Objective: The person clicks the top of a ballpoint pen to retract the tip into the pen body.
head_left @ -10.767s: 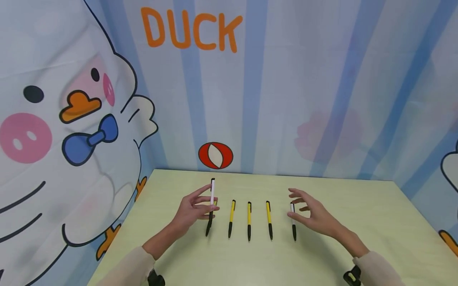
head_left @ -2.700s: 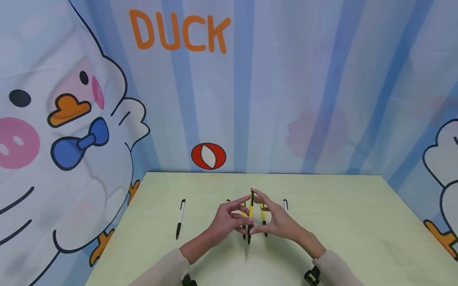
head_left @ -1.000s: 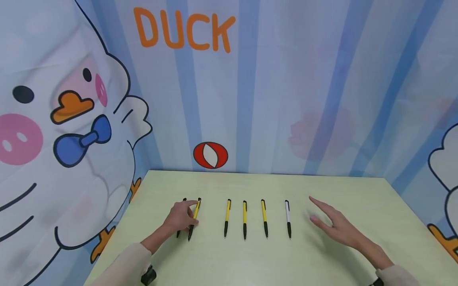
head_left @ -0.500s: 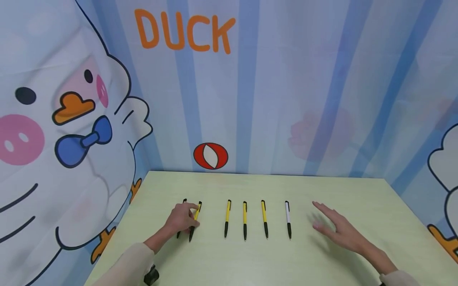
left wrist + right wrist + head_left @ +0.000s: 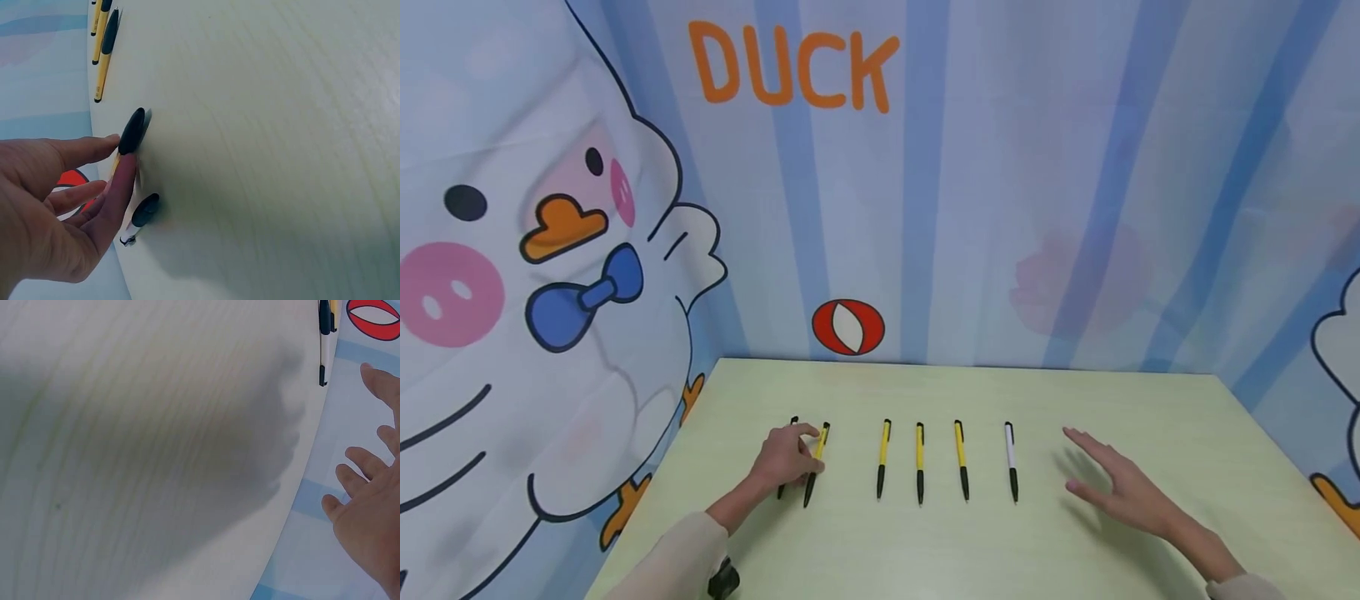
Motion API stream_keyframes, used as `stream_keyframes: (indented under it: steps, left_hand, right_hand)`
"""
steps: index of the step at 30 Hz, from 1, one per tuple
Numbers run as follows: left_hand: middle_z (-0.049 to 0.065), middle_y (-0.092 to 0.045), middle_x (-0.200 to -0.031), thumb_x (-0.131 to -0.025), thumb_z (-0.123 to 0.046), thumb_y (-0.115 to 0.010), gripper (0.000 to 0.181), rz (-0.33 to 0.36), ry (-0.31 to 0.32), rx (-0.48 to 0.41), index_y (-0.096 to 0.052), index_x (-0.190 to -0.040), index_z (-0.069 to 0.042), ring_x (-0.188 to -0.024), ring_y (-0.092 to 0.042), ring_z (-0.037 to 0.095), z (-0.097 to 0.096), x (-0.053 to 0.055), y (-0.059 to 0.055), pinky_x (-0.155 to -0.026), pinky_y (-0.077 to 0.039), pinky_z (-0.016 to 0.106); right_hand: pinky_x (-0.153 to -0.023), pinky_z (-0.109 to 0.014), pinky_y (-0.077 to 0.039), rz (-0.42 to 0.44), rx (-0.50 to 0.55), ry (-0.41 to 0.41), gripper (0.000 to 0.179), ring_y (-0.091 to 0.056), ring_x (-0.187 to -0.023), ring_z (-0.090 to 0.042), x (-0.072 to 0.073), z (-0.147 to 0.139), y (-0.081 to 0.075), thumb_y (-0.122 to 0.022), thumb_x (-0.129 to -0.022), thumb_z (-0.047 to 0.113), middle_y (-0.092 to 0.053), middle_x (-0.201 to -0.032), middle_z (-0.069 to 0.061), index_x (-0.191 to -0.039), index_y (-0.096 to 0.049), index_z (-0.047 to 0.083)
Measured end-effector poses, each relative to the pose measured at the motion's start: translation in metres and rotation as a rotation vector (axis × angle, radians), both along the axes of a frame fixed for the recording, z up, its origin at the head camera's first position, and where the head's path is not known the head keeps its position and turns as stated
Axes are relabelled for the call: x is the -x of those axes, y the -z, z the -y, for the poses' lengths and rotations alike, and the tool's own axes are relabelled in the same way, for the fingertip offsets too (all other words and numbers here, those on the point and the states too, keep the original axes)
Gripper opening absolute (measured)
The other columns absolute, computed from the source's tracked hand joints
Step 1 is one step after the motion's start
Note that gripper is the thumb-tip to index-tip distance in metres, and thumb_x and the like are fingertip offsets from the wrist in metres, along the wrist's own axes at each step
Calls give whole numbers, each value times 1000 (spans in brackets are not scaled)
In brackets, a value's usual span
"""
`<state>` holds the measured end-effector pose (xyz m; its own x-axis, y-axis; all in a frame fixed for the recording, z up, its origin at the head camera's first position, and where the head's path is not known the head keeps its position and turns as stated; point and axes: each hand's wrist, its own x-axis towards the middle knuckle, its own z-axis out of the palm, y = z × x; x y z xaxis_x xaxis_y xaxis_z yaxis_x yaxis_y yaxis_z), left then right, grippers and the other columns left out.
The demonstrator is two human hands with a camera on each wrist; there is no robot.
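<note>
Cartoon duck curtains with blue stripes, orange DUCK lettering (image 5: 795, 68) and a red-and-white oval emblem (image 5: 847, 327) back the pale green counter (image 5: 1150, 400) in the head view. Six pens lie in a row, tips toward the person. The left hand (image 5: 790, 461) rests on the leftmost pair: its fingers pinch the yellow pen (image 5: 816, 464), with a white pen (image 5: 787, 457) mostly hidden under the hand just to its left. Three more yellow pens (image 5: 919, 462) lie parallel at the middle, and another white pen (image 5: 1011, 460) lies beyond them. The right hand (image 5: 1122, 487) hovers flat and released, fingers spread, near that last white pen but apart from it, holding nothing.

From the left wrist, the thumb and a fingertip (image 5: 122, 178) meet on the yellow pen's black grip end (image 5: 131, 130), while the white pen's black tip (image 5: 144, 211) lies just beside, under the fingers.

From the right wrist, the right hand's spread fingers (image 5: 360, 464) hang clear of the counter, with one white pen (image 5: 324, 342) well ahead of them.
</note>
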<state>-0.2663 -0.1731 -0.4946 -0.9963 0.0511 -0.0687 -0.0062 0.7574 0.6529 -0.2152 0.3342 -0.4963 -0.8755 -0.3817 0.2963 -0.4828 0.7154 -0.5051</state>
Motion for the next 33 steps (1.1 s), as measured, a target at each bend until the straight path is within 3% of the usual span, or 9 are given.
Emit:
stream_keyframes:
  steps: [3, 5, 6, 12, 18, 23, 27, 30, 33]
  left_hand:
    - [3, -68, -76, -79, -6, -85, 51, -29, -12, 34, -67, -127, -1, -54, -61, 12, 2, 1, -7, -50, -49, 24]
    - [4, -68, -77, -80, -8, -85, 50, -45, -6, 40, -67, -127, -2, -55, -60, 12, -2, 4, -11, -50, -47, 24]
    - [4, -68, -78, -81, -9, -85, 50, -48, -5, 35, -67, -126, -2, -56, -61, 12, -5, 5, -13, -51, -48, 24]
    - [7, -67, -82, -80, -4, -85, 50, -13, 23, -107, -67, -126, -1, -59, -64, 17, -22, 7, -18, -54, -59, 25]
    - [9, -68, -84, -80, -3, -85, 54, 64, 80, -209, -64, -130, 0, -63, -67, 19, -46, 8, -18, -57, -62, 29]
    - [1, -67, -76, -80, -14, -87, 58, 47, 138, -73, -64, -132, -4, -56, -61, 12, -65, 9, -8, -52, -52, 23]
    - [-4, -65, -69, -78, -25, -89, 60, -36, 156, 68, -65, -130, -8, -53, -55, 9, -79, 12, 1, -49, -39, 22]
    - [-4, -63, -67, -76, -26, -91, 61, -60, 143, 115, -66, -129, -9, -53, -53, 10, -88, 14, 3, -48, -37, 23]
    - [-4, -61, -67, -74, -23, -92, 63, -35, 136, 130, -66, -129, -9, -54, -52, 11, -94, 15, 3, -48, -36, 23]
  right_hand:
    - [-125, -52, -27, 1, 19, 4, 72, -15, -139, 22, 0, 2, 2, -72, -95, 25, -45, -157, -23, -158, -39, 22]
    - [-114, -71, -30, 8, 38, 0, 72, -17, -138, 22, -1, 0, 0, -73, -95, 23, -45, -156, -26, -158, -39, 21]
    - [-111, -74, -30, 11, 45, -2, 72, -17, -138, 22, -1, 0, 0, -73, -94, 22, -45, -155, -27, -158, -39, 22]
    - [-103, -76, -35, 37, 30, -4, 72, -20, -140, 18, 0, 2, -1, -73, -95, 25, -44, -156, -26, -158, -39, 22]
    - [-104, -72, -38, 39, -1, 24, 72, -35, -149, -14, -1, 1, -4, -73, -95, 26, -44, -157, -25, -158, -39, 21]
    - [-102, -67, -44, 30, -31, 34, 72, -41, -147, -24, -1, 2, -3, -73, -95, 28, -45, -157, -23, -158, -39, 22]
    - [-100, -63, -45, 13, -60, 45, 72, -46, -141, -38, -1, 3, -1, -72, -96, 30, -46, -157, -22, -158, -39, 22]
    - [-101, -63, -45, 11, -65, 48, 71, -46, -138, -44, -1, 4, 0, -71, -96, 30, -46, -157, -22, -158, -39, 21]
    - [-101, -65, -45, 21, -57, 46, 70, -46, -137, -47, -1, 3, 0, -70, -97, 30, -45, -157, -23, -158, -39, 18]
